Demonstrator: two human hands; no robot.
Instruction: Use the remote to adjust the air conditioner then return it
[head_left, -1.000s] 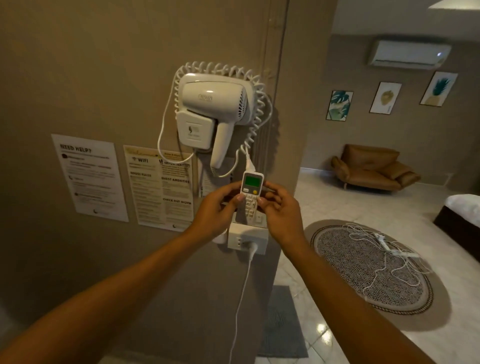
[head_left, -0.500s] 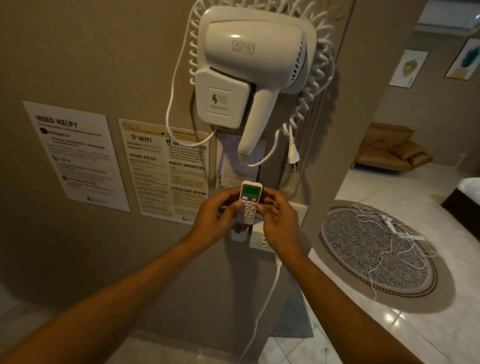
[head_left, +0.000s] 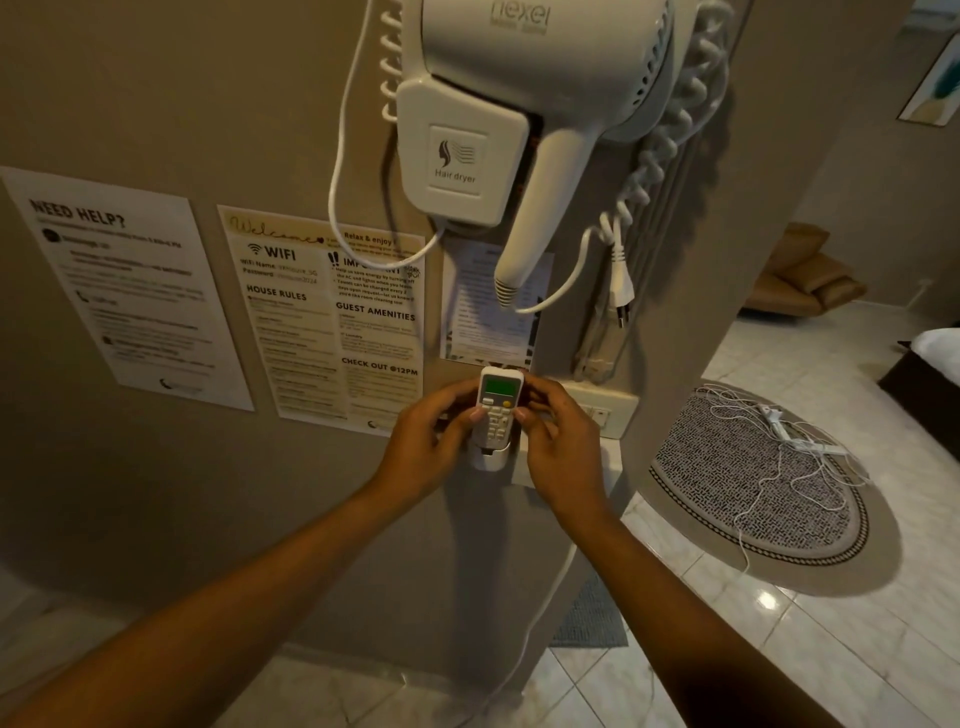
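Observation:
A small white remote (head_left: 498, 406) with a green screen stands upright against the brown wall, its lower end inside a white wall holder (head_left: 491, 460). My left hand (head_left: 426, 447) grips its left side with the thumb on the buttons. My right hand (head_left: 558, 441) holds its right side, thumb at the edge of the keypad. The air conditioner is out of view.
A white wall-mounted hair dryer (head_left: 524, 93) with a coiled cord hangs just above my hands. Paper notices (head_left: 322, 312) cover the wall to the left. A socket plate (head_left: 602, 410) sits at the wall corner. On the tiled floor to the right lie a round rug (head_left: 753, 483) and tangled white cables (head_left: 795, 441).
I have moved closer to the wall, and the air conditioner has left the view. Both hands have carried the remote down until its lower end sits in the wall holder.

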